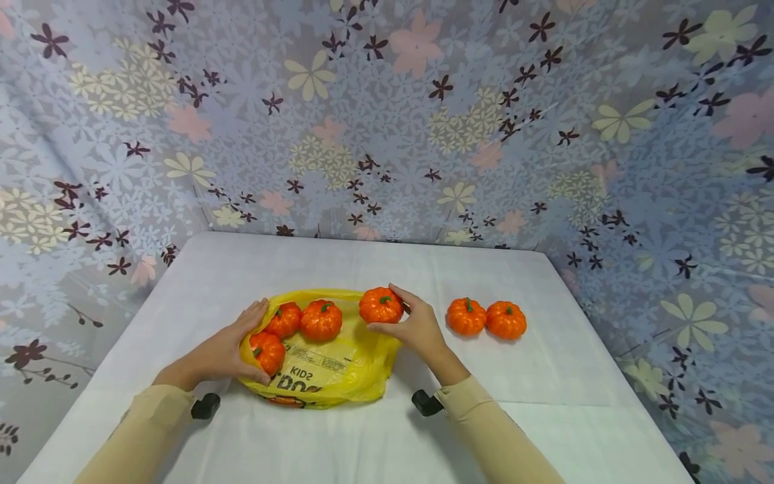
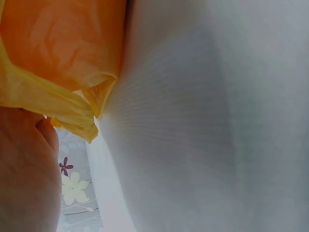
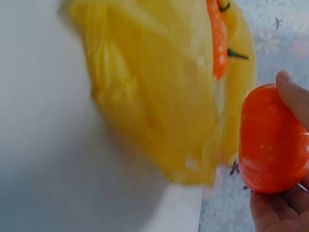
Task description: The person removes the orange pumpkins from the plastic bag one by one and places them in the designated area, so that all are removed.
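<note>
A yellow plastic bag (image 1: 363, 359) lies on the table with its mouth spread wide. Inside, toward the left, sit three small orange pumpkins, among them one pumpkin (image 1: 321, 320) nearest the middle. My left hand (image 1: 226, 346) holds the bag's left side, thumb at the near rim and fingers at the far rim. With my right hand (image 1: 417, 329) I grip another small pumpkin (image 1: 381, 306) over the bag's right edge. In the right wrist view this pumpkin (image 3: 273, 140) is between thumb and fingers, beside the bag (image 3: 154, 87). The left wrist view shows the bag (image 2: 63, 43) close up.
Two more pumpkins stand side by side right of the bag, the left pumpkin (image 1: 466, 316) touching or nearly touching the right pumpkin (image 1: 506, 320). A white cloth covers the table (image 1: 314, 262). Flowered fabric (image 1: 387, 134) hangs behind and at both sides.
</note>
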The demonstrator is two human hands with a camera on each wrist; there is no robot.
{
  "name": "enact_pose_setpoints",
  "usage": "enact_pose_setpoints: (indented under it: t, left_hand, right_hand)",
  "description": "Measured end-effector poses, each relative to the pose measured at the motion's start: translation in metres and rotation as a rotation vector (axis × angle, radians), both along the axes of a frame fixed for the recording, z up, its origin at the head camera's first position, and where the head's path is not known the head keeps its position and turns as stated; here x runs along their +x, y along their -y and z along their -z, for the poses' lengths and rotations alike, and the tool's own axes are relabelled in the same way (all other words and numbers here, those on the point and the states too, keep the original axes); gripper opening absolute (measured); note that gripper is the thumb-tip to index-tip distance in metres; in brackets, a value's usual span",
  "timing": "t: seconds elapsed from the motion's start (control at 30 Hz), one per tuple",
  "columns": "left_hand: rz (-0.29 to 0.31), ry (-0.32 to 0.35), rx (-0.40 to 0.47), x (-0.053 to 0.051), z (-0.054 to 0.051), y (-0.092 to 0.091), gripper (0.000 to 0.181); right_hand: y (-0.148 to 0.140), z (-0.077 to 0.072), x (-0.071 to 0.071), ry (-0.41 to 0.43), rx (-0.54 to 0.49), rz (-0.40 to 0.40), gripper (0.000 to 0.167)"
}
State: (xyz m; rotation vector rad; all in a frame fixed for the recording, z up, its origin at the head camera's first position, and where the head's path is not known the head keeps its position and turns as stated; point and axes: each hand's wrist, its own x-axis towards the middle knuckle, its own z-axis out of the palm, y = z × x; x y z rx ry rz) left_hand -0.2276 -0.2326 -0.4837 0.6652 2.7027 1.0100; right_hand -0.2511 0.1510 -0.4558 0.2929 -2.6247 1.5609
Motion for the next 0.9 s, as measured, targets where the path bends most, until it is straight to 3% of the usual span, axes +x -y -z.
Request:
enact_pose_setpoints:
  t: [0.27,0.43,0.73,0.9]
  left_hand:
    - [0.003,-0.001,0.015,0.001,0.0,0.0,0.135]
    - [0.009,-0.01,0.017,0.0,0.001,0.001,0.135]
    - [0.001,-0.008,0.003,-0.001,-0.001,0.0,0.135]
    - [-0.001,-0.014,-0.007,-0.001,-0.001,-0.001,0.135]
  right_hand:
    - [-0.031,0.009,-0.007,-0.044,0.062,0.129,0.094]
    - [-0.046,0.017,-0.01,-0.022,0.069,0.194,0.094]
    - [-0.062,0.025,-0.011,0.049,0.166,0.255,0.094]
    - [-0.064,0.028,-0.013,0.04,0.212,0.256,0.093]
